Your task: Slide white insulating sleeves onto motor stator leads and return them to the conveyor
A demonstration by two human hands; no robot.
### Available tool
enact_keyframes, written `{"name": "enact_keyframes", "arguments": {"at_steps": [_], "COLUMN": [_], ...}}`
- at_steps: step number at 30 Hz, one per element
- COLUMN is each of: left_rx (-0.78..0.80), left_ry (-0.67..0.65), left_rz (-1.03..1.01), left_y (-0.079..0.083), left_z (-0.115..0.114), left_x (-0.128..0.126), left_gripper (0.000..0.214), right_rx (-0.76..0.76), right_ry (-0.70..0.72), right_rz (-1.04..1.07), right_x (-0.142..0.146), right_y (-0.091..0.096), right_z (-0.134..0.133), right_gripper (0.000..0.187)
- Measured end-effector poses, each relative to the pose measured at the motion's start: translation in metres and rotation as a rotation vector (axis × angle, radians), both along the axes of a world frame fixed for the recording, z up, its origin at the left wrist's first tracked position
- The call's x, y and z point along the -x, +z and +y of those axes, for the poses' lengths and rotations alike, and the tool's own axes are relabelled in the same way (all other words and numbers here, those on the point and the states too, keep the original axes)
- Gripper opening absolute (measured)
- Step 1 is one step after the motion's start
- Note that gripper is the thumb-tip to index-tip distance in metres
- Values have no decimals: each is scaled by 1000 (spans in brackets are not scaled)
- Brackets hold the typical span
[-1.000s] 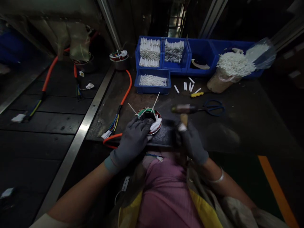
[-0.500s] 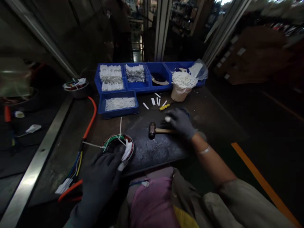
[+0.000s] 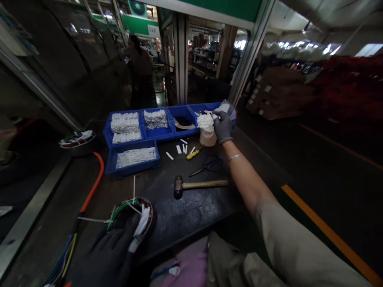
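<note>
My left hand (image 3: pixel 107 251), in a dark grey glove, is laid over the near side of a round motor stator (image 3: pixel 151 211), gripping its rim; some fingertips are hidden inside. Green and white material and white cable ties (image 3: pixel 134 187) show around the ring. My right hand (image 3: pixel 223 125), also gloved, reaches to the far tub (image 3: pixel 208 139) packed with thin white sticks (image 3: pixel 205 122). Its fingers are bent beside the sticks, with something white at the fingertips that I cannot make out. A mallet (image 3: pixel 178 187) with a wooden handle lies in front of that arm.
Blue bins (image 3: pixel 163 135) line the back, several holding white pieces. A blue tray (image 3: pixel 112 163) contains white ties. Dark-handled scissors (image 3: pixel 209 163), a yellow-handled tool (image 3: pixel 192 155) and loose white strips (image 3: pixel 169 156) lie mid-table. An orange cable (image 3: pixel 95 181) and another wound ring (image 3: pixel 78 139) are left.
My right hand has moved forward from above the mallet handle to the tub of white sticks, uncovering the scissors. My left hand stays on the stator. The head view has tilted up.
</note>
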State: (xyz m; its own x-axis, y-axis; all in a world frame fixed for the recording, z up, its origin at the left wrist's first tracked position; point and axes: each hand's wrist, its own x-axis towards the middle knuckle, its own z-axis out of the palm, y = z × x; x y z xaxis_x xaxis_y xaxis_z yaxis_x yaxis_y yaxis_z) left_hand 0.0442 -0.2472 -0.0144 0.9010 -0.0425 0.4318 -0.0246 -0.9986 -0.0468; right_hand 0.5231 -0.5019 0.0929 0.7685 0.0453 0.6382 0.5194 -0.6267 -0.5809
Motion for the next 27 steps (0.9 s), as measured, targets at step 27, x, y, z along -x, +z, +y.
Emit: {"name": "enact_keyframes", "arguments": {"at_steps": [27], "left_rx": [-41], "left_ry": [50], "left_rz": [-103], "left_y": [35], "left_z": [-31], "left_x": [-20], "left_gripper": [41], "right_rx": [-628], "right_ry": [734], "right_rz": [563], "right_x": [169], "right_y": [-37], "right_z": [1], "right_gripper": [34]}}
